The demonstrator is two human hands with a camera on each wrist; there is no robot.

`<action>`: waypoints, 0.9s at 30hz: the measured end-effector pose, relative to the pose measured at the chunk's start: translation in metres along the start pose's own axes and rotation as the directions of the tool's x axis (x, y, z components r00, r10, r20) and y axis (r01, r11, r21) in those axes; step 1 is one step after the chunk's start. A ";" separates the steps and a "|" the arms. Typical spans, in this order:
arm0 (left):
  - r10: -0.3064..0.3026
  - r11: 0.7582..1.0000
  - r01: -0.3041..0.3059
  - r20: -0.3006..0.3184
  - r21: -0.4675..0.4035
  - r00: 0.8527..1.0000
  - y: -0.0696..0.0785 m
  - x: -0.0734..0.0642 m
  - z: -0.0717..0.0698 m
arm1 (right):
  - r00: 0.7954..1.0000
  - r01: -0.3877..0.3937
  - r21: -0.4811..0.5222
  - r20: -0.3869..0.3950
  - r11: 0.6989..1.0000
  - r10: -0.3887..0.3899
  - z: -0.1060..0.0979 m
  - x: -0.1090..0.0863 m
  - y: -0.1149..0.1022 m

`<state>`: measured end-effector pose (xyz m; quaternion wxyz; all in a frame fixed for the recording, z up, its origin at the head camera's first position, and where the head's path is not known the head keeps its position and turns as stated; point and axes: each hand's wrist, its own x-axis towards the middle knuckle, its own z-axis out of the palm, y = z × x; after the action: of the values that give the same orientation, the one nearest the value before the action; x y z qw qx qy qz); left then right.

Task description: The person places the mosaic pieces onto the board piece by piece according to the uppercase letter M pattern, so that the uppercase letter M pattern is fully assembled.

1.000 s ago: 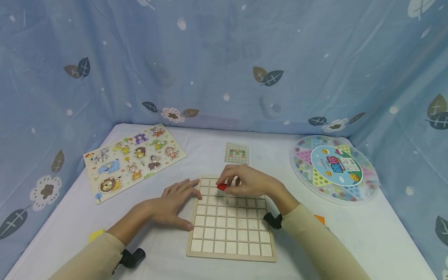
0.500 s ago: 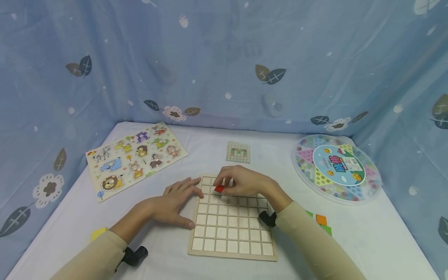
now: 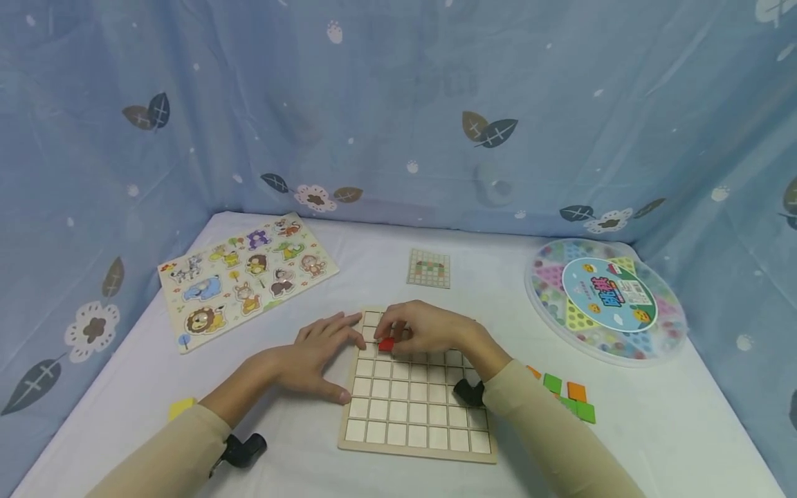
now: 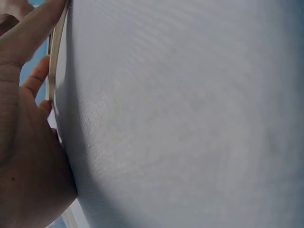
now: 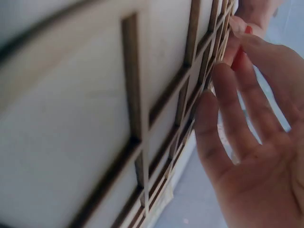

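Note:
A wooden grid board (image 3: 417, 453) lies flat on the white table before me. My right hand (image 3: 429, 328) pinches a red square tile (image 3: 386, 344) between thumb and fingers, low over the upper left cells. Whether the tile touches the board cannot be told. In the right wrist view the tile (image 5: 241, 53) shows as a red sliver at the fingertips, the other fingers extended along the grid. My left hand (image 3: 311, 366) rests with spread fingers against the board's left edge. The left wrist view shows this hand (image 4: 33, 156) by the board's rim.
Behind the board lies a small pattern card (image 3: 428, 268). An animal puzzle (image 3: 249, 277) is at the back left, a round marble game box (image 3: 607, 301) at the right. Green and orange tiles (image 3: 576, 392) lie by the right forearm, a yellow piece (image 3: 182, 407) by the left.
My right hand has lowered the red tile toward the upper left cells, and the tile lies flatter. My left hand stays at the board's edge. The head view has shifted slightly.

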<state>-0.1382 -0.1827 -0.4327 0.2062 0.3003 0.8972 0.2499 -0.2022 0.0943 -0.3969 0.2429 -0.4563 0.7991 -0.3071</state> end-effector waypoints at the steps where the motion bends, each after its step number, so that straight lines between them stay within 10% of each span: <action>1: -0.002 1.000 0.002 0.000 -0.002 1.000 0.000 0.000 0.001 | 1.000 -0.001 0.003 0.007 1.000 0.001 0.001 0.000 0.000; 27: 0.023 1.000 -0.023 -0.005 -0.017 1.000 0.001 -0.001 -0.002 | 1.000 -0.027 -0.078 0.002 0.997 0.027 0.008 0.007 0.004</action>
<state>-0.1380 -0.1829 -0.4300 0.2037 0.3080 0.8921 0.2605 -0.2028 0.0877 -0.4062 0.2303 -0.4551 0.8161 -0.2716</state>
